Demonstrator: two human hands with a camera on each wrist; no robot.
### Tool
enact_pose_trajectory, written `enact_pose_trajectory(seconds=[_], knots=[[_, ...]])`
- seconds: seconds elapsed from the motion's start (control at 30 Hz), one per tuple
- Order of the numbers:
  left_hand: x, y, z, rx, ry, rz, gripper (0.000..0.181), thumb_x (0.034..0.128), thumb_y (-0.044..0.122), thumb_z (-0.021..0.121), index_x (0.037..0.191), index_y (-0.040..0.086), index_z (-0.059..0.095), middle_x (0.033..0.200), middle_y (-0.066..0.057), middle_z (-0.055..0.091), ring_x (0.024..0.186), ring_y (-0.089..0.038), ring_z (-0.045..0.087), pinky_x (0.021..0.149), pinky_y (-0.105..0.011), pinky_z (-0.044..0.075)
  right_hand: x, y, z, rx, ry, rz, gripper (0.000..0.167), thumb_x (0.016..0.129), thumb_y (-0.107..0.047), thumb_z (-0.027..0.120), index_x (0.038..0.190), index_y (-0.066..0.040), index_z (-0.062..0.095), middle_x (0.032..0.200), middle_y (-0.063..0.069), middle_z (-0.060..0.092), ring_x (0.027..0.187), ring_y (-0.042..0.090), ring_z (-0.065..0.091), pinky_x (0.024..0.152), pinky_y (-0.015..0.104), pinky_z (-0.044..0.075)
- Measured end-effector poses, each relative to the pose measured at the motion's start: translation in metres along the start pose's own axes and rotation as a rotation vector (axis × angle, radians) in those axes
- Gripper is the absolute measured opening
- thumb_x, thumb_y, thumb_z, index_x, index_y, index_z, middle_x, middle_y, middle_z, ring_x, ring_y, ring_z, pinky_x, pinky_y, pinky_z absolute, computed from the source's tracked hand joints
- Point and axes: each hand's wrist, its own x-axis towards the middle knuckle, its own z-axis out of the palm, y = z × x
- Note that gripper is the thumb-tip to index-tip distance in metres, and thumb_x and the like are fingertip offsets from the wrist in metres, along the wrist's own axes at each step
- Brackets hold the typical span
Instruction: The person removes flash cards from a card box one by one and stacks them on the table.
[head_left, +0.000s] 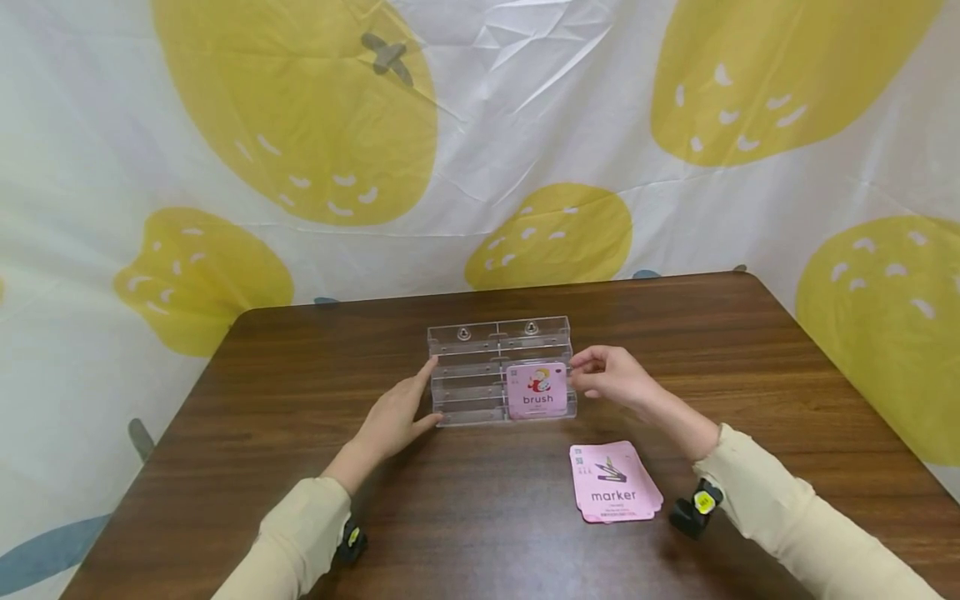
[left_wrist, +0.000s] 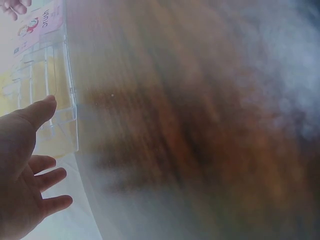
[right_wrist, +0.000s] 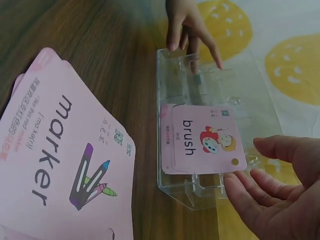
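A clear plastic rack (head_left: 468, 385) with stepped compartments stands on the table. In its front right compartment leans a pink "brush" flashcard (head_left: 537, 392), picture facing out. At the rack's left side is my left hand (head_left: 393, 417), fingers extended, thumb by the front corner and a fingertip against the side wall. My right hand (head_left: 618, 379) is beside the card's right edge. The right wrist view shows its thumb and fingers (right_wrist: 245, 197) apart, the card (right_wrist: 202, 140) not pinched between them. Nearer me lies a stack of pink flashcards (head_left: 615, 483), a "marker" card on top.
The brown wooden table (head_left: 300, 450) carries the rack and the card stack. Behind it hangs a white cloth (head_left: 525, 108) with yellow fruit prints. Each wrist bears a dark strapped device (head_left: 696, 508).
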Motion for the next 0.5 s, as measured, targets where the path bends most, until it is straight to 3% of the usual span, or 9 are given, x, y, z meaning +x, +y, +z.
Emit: enact_pose_trajectory(seconds=[0.33,0.5], knots=[[0.000,0.002,-0.001,-0.013,0.001,-0.016,0.084,0.0831,0.029,0.066,0.147,0.014,0.013,0.133,-0.020,0.046,0.119,-0.033,0.045,0.099,-0.045,0.037,0.012,0.001,0.009,-0.072,0.094,-0.050,0.034,0.077,-0.006,0.067,0.105,0.011,0.057,0.094,0.019,0.061,0.075,0.013,0.057,0.072,0.038,0.054],[0.000,0.002,-0.001,-0.013,0.005,-0.016,0.084,0.0826,0.029,0.067,0.146,0.014,0.013,0.132,-0.020,0.046,0.119,-0.033,0.046,0.099,-0.045,0.037,0.018,0.005,0.015,-0.116,0.151,-0.091,0.029,0.076,-0.005,0.069,0.099,0.010,0.060,0.087,0.017,0.063,0.066,0.009,0.055,0.060,0.027,0.053]])
